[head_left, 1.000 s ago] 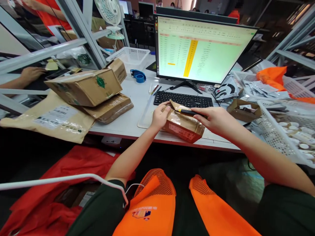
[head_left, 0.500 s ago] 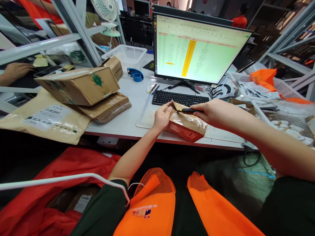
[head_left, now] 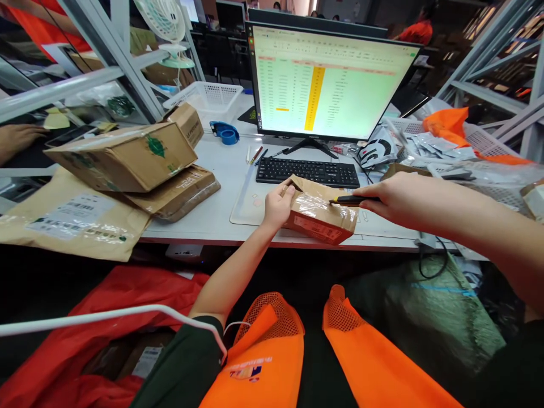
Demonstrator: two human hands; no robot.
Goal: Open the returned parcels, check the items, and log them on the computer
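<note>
A brown cardboard box (head_left: 317,207) with shiny clear tape over its top rests tilted at the desk's front edge. My left hand (head_left: 278,205) grips its left end, fingers closed round the corner where a flap looks parted. In my right hand (head_left: 382,197) is a black and yellow utility knife (head_left: 351,200), fingers wrapped round the handle. The knife's tip is at the taped top, toward the right part of the box; whether the blade has gone in I cannot tell. Behind the box lies a black keyboard (head_left: 306,171).
A monitor (head_left: 323,79) stands behind the keyboard. Stacked cartons (head_left: 127,156) and a padded envelope (head_left: 80,212) lie on the left. A blue tape dispenser (head_left: 225,133) and a white basket (head_left: 208,97) sit farther back. Small packets (head_left: 442,148) fill baskets at right. Another person's hand (head_left: 19,141) shows far left.
My right hand has drawn the knife from the box's left end rightward along its taped top. My left hand keeps its hold on the box. The view has shifted slightly.
</note>
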